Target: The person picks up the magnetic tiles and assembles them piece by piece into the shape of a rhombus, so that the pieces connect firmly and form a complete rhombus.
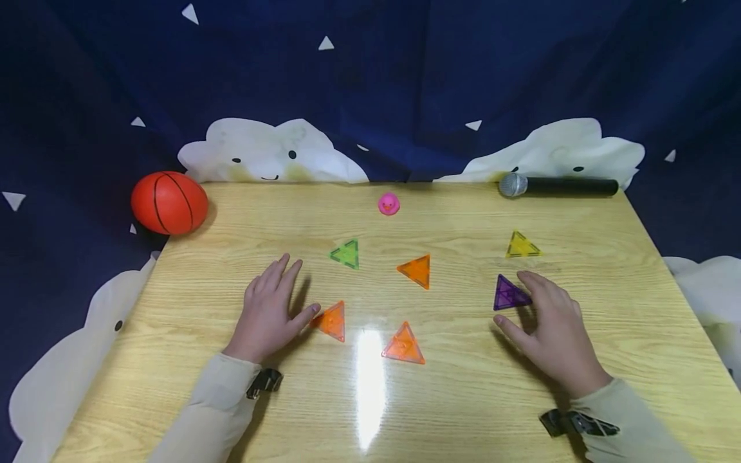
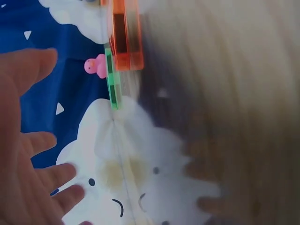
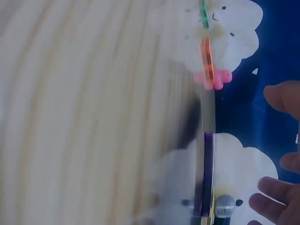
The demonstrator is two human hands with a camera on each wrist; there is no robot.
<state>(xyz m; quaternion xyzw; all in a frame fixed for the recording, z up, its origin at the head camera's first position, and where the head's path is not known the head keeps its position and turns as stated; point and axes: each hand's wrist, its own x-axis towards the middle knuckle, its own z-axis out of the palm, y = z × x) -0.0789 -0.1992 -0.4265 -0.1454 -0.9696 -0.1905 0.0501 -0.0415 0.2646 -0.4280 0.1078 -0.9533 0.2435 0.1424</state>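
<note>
My left hand hovers with its fingers spread, its thumb overlapping the corner of an orange triangular tile. Empty too, my right hand has loosely bent fingers, with thumb and forefinger on either side of the right corner of a purple triangular tile. Between the hands lie two more orange triangles, one nearer and one farther. A translucent green triangle lies beyond the left hand. Past the purple piece is a yellow triangle. Both wrist views show fingers apart from the tiles.
A red toy basketball sits at the table's far left corner. Near the back edge stands a small pink duck. A microphone lies at the back right. Dark blue cloth with clouds hangs behind the wooden table.
</note>
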